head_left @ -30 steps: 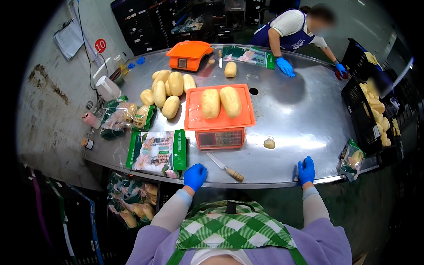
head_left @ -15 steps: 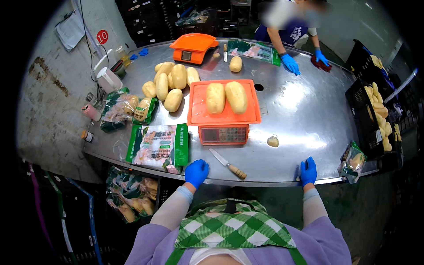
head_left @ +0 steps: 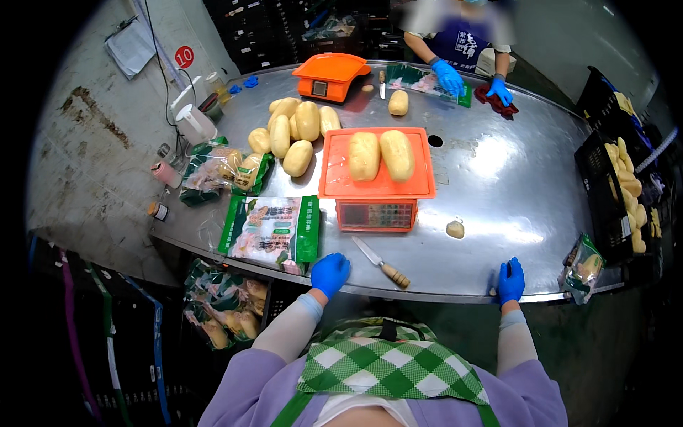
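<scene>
Along the near edge of the worktop (head_left: 448, 274), the blue-gloved left hand (head_left: 331, 275) rests just beside a green-and-white bag (head_left: 274, 228) printed with pink flowers and dark lettering, near a wooden-handled knife (head_left: 385, 267). The right hand (head_left: 511, 280) rests farther right. Both hands' fingers are close together; how far they curl cannot be told. Beyond the knife, two pale-yellow tubers (head_left: 397, 155) lie on an orange scale (head_left: 377, 190). White lettering marks a co-worker's purple apron (head_left: 462, 48); a round red sign (head_left: 184, 56) bears white numerals.

Table (head_left: 469, 267): was glossy metal around the right fingers (head_left: 514, 266).
Knife handle (head_left: 395, 275): looked wooden, right of the left fingers (head_left: 342, 262).
Nearest bag (head_left: 269, 226): seemed shiny plastic, left of them.
</scene>
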Demonstrator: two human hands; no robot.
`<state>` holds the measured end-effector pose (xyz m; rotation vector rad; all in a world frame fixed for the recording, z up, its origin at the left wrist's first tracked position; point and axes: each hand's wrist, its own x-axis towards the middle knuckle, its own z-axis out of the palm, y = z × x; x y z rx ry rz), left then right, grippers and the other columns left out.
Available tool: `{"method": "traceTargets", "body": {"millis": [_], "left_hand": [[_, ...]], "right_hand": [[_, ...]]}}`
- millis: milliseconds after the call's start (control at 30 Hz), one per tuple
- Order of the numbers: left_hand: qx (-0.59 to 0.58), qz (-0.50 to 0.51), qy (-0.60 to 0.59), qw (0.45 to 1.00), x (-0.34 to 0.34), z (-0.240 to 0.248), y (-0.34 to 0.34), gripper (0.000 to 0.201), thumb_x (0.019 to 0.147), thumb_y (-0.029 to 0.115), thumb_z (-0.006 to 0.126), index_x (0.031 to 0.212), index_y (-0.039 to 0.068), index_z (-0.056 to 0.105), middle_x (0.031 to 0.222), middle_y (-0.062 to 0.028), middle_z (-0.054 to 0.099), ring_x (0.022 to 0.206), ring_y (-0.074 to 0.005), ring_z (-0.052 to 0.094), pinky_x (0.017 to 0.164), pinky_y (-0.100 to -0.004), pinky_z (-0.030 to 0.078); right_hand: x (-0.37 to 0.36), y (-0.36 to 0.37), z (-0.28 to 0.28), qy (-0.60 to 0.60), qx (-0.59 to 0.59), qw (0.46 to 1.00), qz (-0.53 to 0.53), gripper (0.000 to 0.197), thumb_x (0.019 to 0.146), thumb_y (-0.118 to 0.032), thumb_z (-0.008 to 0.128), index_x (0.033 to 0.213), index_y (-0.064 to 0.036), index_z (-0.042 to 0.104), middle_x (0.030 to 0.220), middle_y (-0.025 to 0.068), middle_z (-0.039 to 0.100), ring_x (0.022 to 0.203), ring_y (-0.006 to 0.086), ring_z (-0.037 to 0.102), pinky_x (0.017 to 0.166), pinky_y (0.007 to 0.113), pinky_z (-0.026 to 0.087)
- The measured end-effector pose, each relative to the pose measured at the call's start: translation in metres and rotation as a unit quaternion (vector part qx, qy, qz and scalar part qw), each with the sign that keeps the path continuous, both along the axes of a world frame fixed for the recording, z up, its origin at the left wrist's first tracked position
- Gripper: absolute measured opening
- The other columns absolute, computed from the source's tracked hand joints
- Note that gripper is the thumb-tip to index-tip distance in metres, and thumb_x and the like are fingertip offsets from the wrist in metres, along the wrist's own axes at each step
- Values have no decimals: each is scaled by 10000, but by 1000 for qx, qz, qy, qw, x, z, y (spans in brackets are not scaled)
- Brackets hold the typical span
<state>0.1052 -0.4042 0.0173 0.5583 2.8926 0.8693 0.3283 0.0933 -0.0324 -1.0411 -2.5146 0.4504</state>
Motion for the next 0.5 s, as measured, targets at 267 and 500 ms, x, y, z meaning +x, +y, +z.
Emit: {"method": "traceTargets", "body": {"millis": [267,500], "left_hand": [[-15,5,8,1000,0,-9,-2,217,851,309,615,869,95,645,885,-165,653,815,-380,623,703,-450,503],[9,0,26,1000,1,-3,0,224,860,305,578,803,96,634,831,-172,645,773,-383,620,666,-474,499]], "right_hand": [[0,1,2,16,-37,999,-5,450,896,-330,622,1243,-46,583,1268,178,582,1175,341,543,998,409,430],[-2,-6,15,31,9,999,8,374,909,-286,604,1179,-27,618,1214,183,616,1125,341,581,980,386,450]]}}
